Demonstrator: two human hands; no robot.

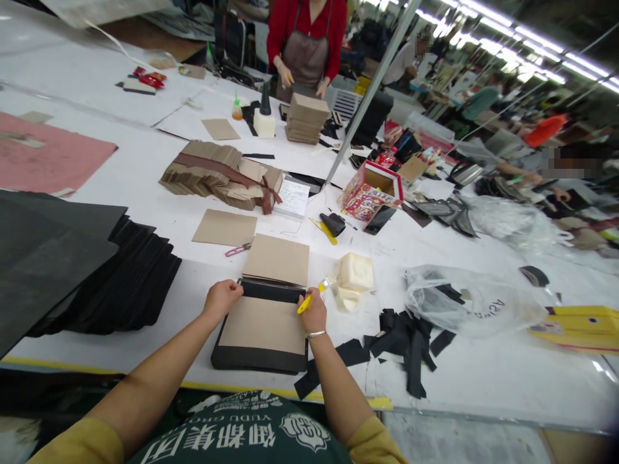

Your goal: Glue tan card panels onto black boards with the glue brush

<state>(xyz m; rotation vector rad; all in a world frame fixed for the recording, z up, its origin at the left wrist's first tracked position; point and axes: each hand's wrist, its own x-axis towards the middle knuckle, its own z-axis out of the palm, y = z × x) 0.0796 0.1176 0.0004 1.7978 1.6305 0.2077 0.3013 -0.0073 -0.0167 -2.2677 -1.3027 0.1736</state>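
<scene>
In front of me on the table lies a beige cardboard panel with black sheet material along its top and bottom edges. My left hand is closed in a pinch at the far left corner of the black material. At the far right corner, my right hand grips a yellow-handled brush, bristles pointing away to the right. Its fingertips touch the black edge. Just beyond the panel sits a small stack of cardboard pieces. A whitish glue-coated container stands right of the brush.
Black sheets are piled at left. Black strips and a plastic bag lie at right. Farther back are tied cardboard bundles, pink snips and a red patterned box. A co-worker stands across the table.
</scene>
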